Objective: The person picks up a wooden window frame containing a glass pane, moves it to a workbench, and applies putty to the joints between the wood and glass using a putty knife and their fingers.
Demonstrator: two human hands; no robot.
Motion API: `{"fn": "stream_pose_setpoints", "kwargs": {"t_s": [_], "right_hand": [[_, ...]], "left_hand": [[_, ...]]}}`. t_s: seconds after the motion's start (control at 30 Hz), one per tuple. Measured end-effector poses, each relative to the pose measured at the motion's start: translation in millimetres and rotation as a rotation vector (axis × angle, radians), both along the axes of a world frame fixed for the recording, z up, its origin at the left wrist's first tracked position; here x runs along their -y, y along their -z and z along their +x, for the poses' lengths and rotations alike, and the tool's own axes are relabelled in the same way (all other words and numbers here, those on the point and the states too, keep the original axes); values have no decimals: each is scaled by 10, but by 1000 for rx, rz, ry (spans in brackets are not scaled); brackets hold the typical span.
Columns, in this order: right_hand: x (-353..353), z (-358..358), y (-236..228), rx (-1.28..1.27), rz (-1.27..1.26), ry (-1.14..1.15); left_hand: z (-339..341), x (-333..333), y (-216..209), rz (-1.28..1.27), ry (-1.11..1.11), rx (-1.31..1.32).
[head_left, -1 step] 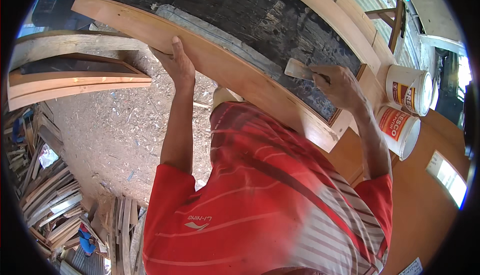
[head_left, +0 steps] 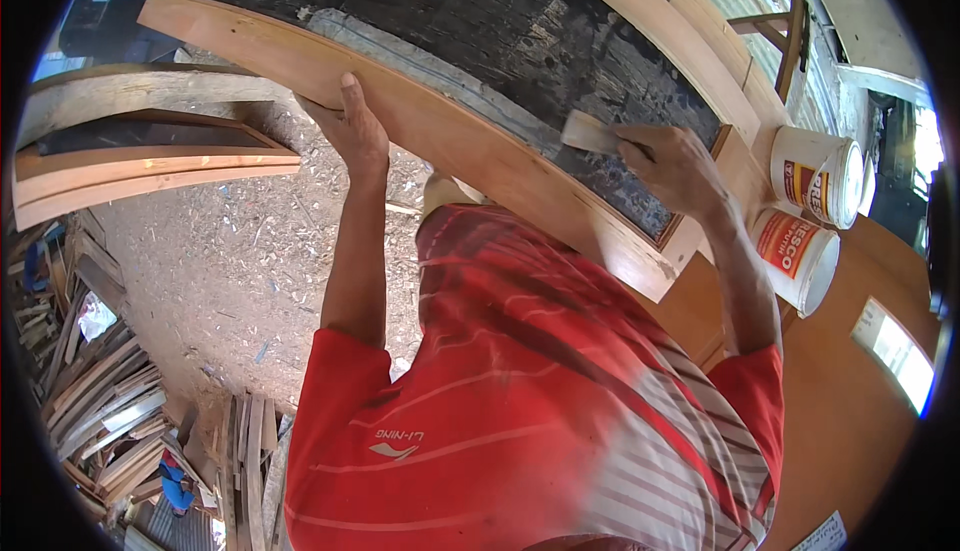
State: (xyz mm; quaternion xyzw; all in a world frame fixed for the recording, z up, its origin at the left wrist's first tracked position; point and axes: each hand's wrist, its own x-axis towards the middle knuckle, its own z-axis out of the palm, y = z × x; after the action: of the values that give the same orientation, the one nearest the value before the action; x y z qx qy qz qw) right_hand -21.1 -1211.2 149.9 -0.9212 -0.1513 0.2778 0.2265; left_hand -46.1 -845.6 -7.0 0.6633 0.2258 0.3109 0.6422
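A wooden frame (head_left: 460,156) around a black, scuffed panel (head_left: 440,36) lies across in front of me. Along the panel's near edge runs a grey strip (head_left: 400,56). My left hand (head_left: 358,136) grips the frame's near rail, thumb on top and fingers hidden beneath it. Closed around a putty knife (head_left: 590,135), my right hand (head_left: 675,171) is over the panel's right part. The knife's broad, pale blade points left, close to the panel surface; whether it touches cannot be made out. Most of its handle is hidden in my fingers.
Two white tubs (head_left: 815,176) with coloured labels stand beyond my right forearm, by a brown board (head_left: 850,391). Another framed dark panel (head_left: 160,156) sits at left below a curved timber (head_left: 150,91). Stacked wood offcuts (head_left: 110,401) line the lower left; shavings litter the ground (head_left: 240,271).
The putty knife has shifted slightly left and up across the panel, its blade tilted differently. My left hand stays on the rail.
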Motion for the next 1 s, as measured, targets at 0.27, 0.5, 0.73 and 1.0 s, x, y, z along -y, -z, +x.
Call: {"fn": "stream_pose_setpoints", "kwargs": {"t_s": [0.27,0.5,0.73,1.0], "right_hand": [[-191,183,-102,-17,-90,-66],[-288,214,-82,-2,-118,-133],[-548,249,-85,38,-61,-81],[-582,281,-46,40,-3,-64]], "left_hand": [[32,10,-37,61,-44,-70],[-7,54,-122,-8,-20,-71],[1,-5,-106,-22,-11,-116],[2,41,-138,-6,-52,-113]]}}
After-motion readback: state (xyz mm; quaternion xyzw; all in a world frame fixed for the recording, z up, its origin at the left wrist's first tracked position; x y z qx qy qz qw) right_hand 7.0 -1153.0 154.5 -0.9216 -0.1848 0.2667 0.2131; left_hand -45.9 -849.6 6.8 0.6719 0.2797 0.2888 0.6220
